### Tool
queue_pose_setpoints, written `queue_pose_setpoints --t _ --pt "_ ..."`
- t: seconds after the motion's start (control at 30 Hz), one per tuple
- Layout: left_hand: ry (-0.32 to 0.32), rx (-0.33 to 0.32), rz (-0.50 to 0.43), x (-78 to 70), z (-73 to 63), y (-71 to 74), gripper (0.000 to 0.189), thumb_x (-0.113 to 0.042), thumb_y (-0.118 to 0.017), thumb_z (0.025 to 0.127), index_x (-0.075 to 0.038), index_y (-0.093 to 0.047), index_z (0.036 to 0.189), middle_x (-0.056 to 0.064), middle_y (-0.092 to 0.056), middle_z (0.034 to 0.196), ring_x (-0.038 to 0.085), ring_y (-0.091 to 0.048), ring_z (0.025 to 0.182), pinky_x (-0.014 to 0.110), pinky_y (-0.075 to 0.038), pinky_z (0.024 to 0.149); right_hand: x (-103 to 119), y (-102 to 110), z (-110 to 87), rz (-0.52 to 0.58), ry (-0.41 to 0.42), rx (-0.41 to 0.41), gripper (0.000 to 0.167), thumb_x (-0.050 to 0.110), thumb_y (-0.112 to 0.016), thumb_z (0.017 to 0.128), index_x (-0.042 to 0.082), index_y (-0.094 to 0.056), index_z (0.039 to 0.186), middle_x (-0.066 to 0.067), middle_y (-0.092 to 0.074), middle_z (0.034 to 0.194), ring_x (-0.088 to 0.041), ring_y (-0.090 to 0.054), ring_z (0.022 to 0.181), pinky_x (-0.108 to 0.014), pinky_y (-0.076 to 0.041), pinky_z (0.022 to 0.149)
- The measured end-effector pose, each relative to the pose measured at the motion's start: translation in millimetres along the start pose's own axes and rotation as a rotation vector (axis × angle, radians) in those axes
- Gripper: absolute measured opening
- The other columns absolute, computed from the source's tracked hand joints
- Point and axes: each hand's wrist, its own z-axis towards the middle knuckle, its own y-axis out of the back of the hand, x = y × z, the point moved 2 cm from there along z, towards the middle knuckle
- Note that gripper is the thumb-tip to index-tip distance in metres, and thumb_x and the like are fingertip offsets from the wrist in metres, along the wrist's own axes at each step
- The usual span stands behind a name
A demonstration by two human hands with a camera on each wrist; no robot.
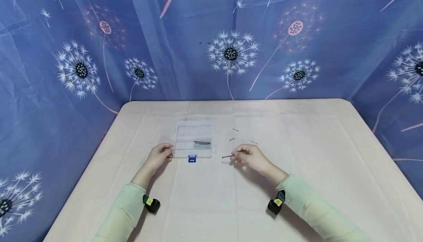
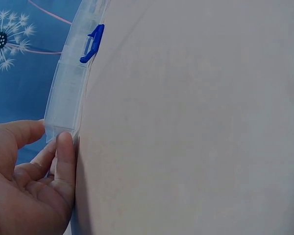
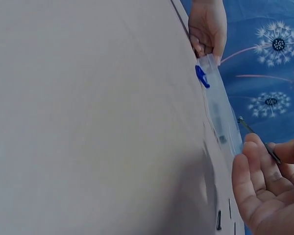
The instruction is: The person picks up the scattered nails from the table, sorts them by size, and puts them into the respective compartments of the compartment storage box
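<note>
A clear plastic compartment box (image 1: 194, 131) lies on the table with its lid swung back and a blue latch (image 1: 192, 158) at the front. Several dark nails (image 1: 202, 143) lie in its right-hand part. At the box's left end, my left hand (image 1: 159, 156) grips the corner, thumb and fingers on either side of the clear wall (image 2: 66, 105). To the right of the box, my right hand (image 1: 248, 156) pinches one long dark nail (image 1: 227, 156) between thumb and fingers. The nail's head (image 3: 240, 119) points left toward the box, and its other end is partly hidden by the fingers.
Three loose nails lie beyond my right hand: one farthest back (image 1: 235, 129), one nearer the box (image 1: 232, 139) and one to the right (image 1: 254, 142). A pale cloth covers the table (image 1: 198, 205). Blue dandelion-print curtains (image 1: 185, 51) hang behind it and at both sides.
</note>
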Motion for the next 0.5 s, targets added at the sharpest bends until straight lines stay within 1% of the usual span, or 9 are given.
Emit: queue_pose_setpoints --t 0.2,0.37,0.5 --pt "-0.002 0.005 -0.011 0.7 0.0 1.0 0.034 -0.008 -0.047 0.098 0.013 -0.049 0.124 0.009 -0.059 0.092 0.004 -0.055 0.073 0.013 -0.051 0.065 5.6 -13.1 8.2 0.001 0.03 -0.023 0.02 -0.002 -0.051 0.092 -0.018 -0.057 0.102 -0.03 -0.066 0.093 -0.016 -0.064 0.071 -0.032 -0.059 0.07" --pt "-0.003 0.002 -0.017 0.5 -0.2 1.0 0.033 -0.008 -0.047 0.098 0.013 -0.049 0.124 0.008 -0.059 0.09 0.004 -0.055 0.072 0.012 -0.051 0.064 8.8 -21.7 14.7 0.005 0.024 -0.033 0.019 -0.002 -0.051 0.092 -0.017 -0.057 0.102 -0.029 -0.067 0.093 -0.016 -0.064 0.071 -0.032 -0.059 0.07" --pt "-0.014 0.009 -0.019 0.3 -0.5 1.4 0.034 -0.007 -0.047 0.097 0.014 -0.049 0.124 0.009 -0.058 0.089 0.003 -0.055 0.072 0.012 -0.051 0.064 9.6 -24.7 20.6 -0.019 0.017 -0.048 0.019 -0.002 -0.05 0.092 -0.017 -0.058 0.102 -0.028 -0.068 0.093 -0.018 -0.064 0.071 -0.032 -0.059 0.069"
